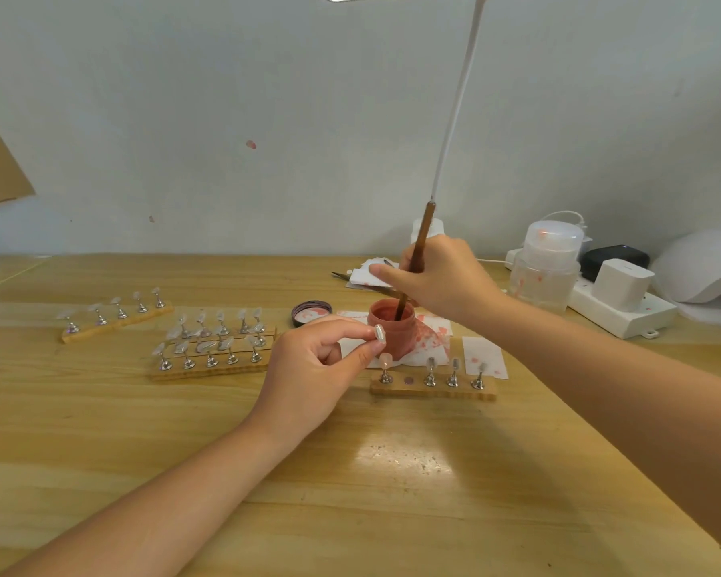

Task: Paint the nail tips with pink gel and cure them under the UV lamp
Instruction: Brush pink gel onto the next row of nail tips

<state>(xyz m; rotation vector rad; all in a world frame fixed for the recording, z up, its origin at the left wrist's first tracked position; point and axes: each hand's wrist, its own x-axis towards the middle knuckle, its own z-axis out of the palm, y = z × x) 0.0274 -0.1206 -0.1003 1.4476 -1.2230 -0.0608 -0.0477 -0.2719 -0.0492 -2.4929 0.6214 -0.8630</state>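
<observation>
We're loading the brush [418,260]: right hand [442,276] is gripping the wooden handle, fingers curled round it, bristle end down inside the pink gel jar [392,326]. Left hand [313,368] is pinching a clear nail tip [379,333] between thumb and forefinger, holding it just beside the jar's near wall, other fingers loosely curled under.

Jar lid [311,313] is lying off, just behind the left fingertips. Working strip [433,387] is sitting just below the pinched tip: one pink tip [385,361] on its left stand, one slot bare, three stands with tips that look unpainted. More clear tips are waiting on the strips [213,347] left of the left hand. UV lamp [704,272] is sitting well right of the brush hand.

Our call for doing this well:
- wiping excess gel on the jar rim before lifting, so no drip
- keeping the pinch on the tip's edges, face clear
- painting thin, base to free edge
- reseating on the bare slot before curing
</observation>
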